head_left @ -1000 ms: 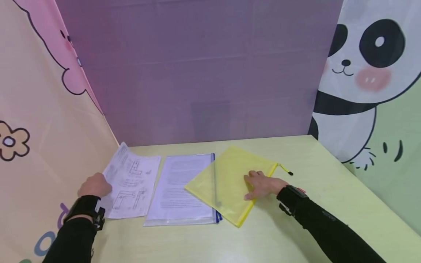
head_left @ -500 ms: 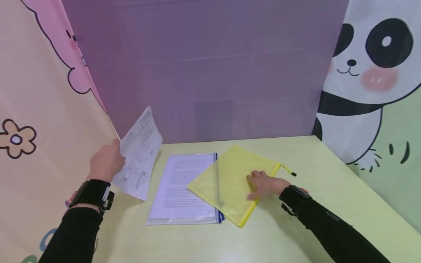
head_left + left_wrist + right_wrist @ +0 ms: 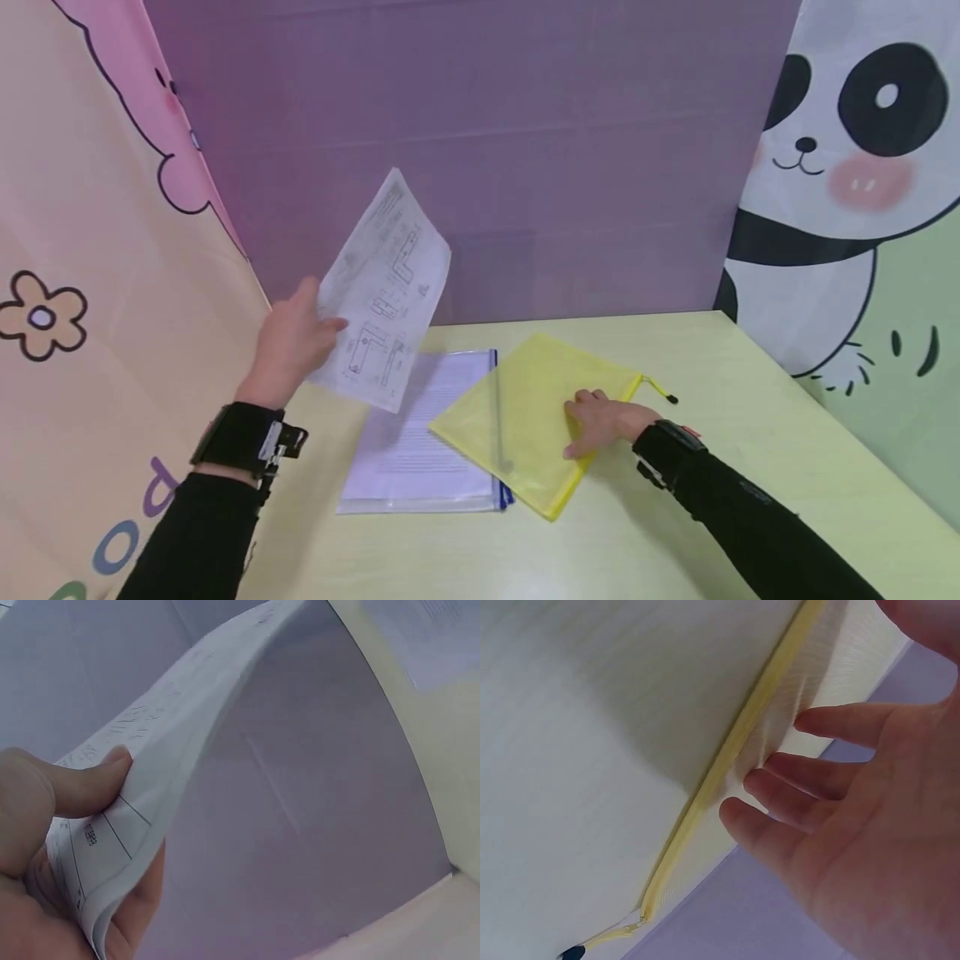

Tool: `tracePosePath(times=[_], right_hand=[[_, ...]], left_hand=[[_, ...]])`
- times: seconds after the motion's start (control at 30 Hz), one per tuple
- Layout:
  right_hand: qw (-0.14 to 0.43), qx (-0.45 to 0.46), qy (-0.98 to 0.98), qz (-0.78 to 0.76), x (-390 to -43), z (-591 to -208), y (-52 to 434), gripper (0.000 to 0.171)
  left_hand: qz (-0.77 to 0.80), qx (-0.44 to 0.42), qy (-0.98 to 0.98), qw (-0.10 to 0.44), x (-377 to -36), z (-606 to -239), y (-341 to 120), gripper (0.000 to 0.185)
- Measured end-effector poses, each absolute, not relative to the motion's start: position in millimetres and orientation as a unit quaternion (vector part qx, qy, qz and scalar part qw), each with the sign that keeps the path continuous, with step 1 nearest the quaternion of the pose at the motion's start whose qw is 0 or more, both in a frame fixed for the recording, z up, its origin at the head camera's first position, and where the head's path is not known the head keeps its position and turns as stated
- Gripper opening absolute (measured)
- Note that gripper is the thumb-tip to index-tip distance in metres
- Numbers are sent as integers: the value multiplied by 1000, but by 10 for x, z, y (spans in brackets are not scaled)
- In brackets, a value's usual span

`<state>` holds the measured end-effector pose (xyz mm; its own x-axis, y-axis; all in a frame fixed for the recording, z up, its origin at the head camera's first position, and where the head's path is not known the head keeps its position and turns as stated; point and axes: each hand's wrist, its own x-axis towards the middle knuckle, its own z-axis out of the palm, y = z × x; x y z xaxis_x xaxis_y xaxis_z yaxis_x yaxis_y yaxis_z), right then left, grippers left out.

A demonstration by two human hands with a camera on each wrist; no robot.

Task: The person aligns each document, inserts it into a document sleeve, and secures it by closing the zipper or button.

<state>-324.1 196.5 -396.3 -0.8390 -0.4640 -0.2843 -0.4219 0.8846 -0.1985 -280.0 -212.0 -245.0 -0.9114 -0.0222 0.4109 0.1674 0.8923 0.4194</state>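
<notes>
My left hand pinches the left edge of printed sheets with line drawings, held up over the table. In the left wrist view, the thumb lies on the printed side of the sheets, which bend in a curve, with fingers behind. My right hand rests on a translucent yellow zip pouch, turned at an angle. The right wrist view shows its fingers slightly bent and spread beside the pouch's yellow zip edge. Under the pouch's left corner lies a clear document sleeve with blue edging and text pages inside.
The pale wooden table meets a purple backdrop behind. A patterned panel stands at the left, and a panda panel at the right. From the pouch's right corner a yellow pull cord with a black tip sticks out.
My left hand has lifted the printed sheets off the table and carried them up and right, where they overlap the clear document sleeve. My right hand stays on the yellow pouch.
</notes>
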Motion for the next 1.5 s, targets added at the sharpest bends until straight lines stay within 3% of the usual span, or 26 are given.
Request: tracePosePath(times=[0.37, 0.5, 0.63, 0.73, 0.97, 1.23, 1.5], right_hand=[[156, -236, 954, -101, -3342, -3845, 1875, 81], [171, -234, 905, -311, -3424, -3791, 1862, 82], [227, -263, 744, -571, -3464, -3732, 1808, 65], [254, -274, 635, -676, -3439, -3678, 1740, 53], [187, -208, 567, -775, -3322, -3558, 1606, 37], [155, -171, 603, -764, -3227, -3439, 1521, 43], [91, -121, 690, -708, -3214, -3461, 1707, 43]], left_hand=[[-392, -54, -893, 213, -2873, -2672, -1788, 41], [-469, -71, -857, 201, -2914, -2924, -1608, 42], [-536, -88, -816, 195, -2937, -3099, -1451, 44], [-573, -95, -793, 184, -2950, -3153, -1367, 45], [-610, -101, -768, 167, -2981, -3214, -1149, 42], [-645, -101, -745, 141, -2994, -3330, -1049, 42], [-583, -89, -804, 79, -3036, -3466, -981, 44]])
